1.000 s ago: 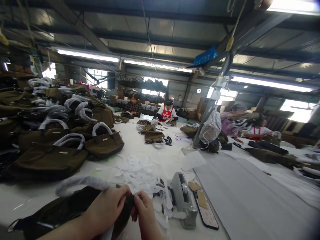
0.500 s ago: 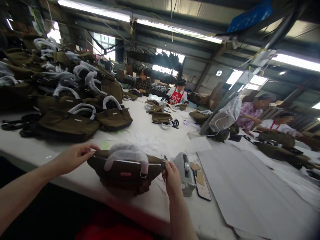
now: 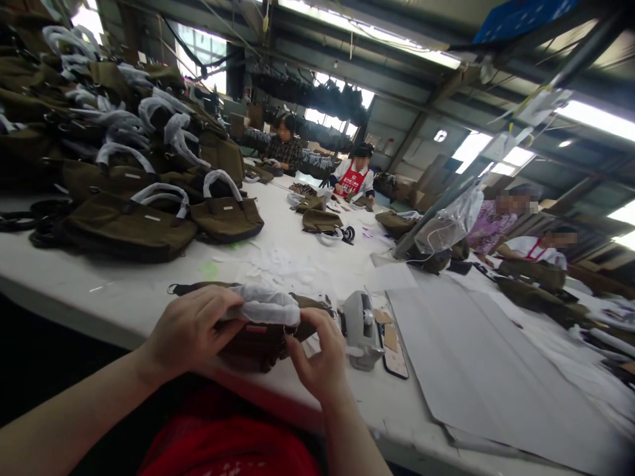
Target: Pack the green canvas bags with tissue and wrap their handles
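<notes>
A dark olive handbag [image 3: 253, 347] with a small pink label stands at the table's near edge, between my hands. Its handles [image 3: 262, 305] are wrapped in whitish plastic. My left hand [image 3: 191, 327] is closed on the left end of the wrapped handles, thumb below and fingers above. On the right, my right hand [image 3: 320, 350] curves round the other end of the handles, thumb and fingers closed near the metal ring at their base. The bag's zipper top is mostly hidden behind the handles and hands.
Right of the bag stand a grey tape dispenser [image 3: 363, 330] and a phone [image 3: 395, 354] with cardboard bits on it. Large grey sheets [image 3: 476, 357] cover the table's right side. Finished-looking handbags [image 3: 129, 225] pile up at left. Co-workers [image 3: 354, 178] sit across the table.
Both hands have left the bag's top corners and moved inward to the wrapped handles. The handles now lie lower and bunched together.
</notes>
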Action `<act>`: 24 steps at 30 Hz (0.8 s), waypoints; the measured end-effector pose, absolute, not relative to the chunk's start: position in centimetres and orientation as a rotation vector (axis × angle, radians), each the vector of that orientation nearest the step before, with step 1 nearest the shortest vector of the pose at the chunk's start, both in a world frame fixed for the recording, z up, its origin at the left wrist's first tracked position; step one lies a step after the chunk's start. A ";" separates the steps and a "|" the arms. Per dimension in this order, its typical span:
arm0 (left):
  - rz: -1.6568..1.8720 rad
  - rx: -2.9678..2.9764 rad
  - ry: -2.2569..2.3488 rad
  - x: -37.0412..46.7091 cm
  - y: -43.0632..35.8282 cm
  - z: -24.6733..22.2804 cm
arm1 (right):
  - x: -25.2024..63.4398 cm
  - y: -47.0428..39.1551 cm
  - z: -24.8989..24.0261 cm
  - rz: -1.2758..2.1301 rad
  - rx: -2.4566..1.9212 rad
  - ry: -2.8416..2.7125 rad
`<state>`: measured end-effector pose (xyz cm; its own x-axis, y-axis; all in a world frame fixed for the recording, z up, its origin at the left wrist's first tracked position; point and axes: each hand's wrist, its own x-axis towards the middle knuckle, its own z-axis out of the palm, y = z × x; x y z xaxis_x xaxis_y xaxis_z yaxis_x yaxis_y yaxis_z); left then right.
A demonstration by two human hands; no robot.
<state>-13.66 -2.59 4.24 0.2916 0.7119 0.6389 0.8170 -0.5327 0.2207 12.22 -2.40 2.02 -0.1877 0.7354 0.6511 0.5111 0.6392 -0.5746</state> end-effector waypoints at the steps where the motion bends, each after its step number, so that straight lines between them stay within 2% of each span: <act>1: -1.052 -2.394 -1.437 -13.2 -2.5 4.2 | 11.7 -2.4 2.3 0.298 -0.993 -1.862; 7: -1.117 -2.495 -1.577 -12.3 -1.3 6.3 | 10.3 -0.5 4.1 0.482 -0.989 -1.875; 10: -1.202 -2.872 -1.678 -13.4 -0.4 7.1 | 10.5 0.1 4.2 0.721 -0.892 -1.873; 13: -1.126 -3.429 -1.895 -15.4 0.4 6.8 | 11.1 0.6 3.3 1.032 -0.774 -1.735; 15: -1.107 -3.575 -1.977 -16.4 0.6 6.6 | 11.4 0.8 2.8 1.113 -0.738 -1.657; 17: -1.114 -3.401 -1.926 -16.5 0.2 6.8 | 11.7 0.6 2.7 1.004 -0.753 -1.680; 21: -1.134 -2.628 -1.586 -14.3 -0.9 8.2 | 11.4 0.1 3.7 0.605 -0.858 -1.814; 24: -1.033 -2.581 -1.377 -12.6 -0.7 9.2 | 10.6 0.1 3.5 0.727 -0.841 -1.826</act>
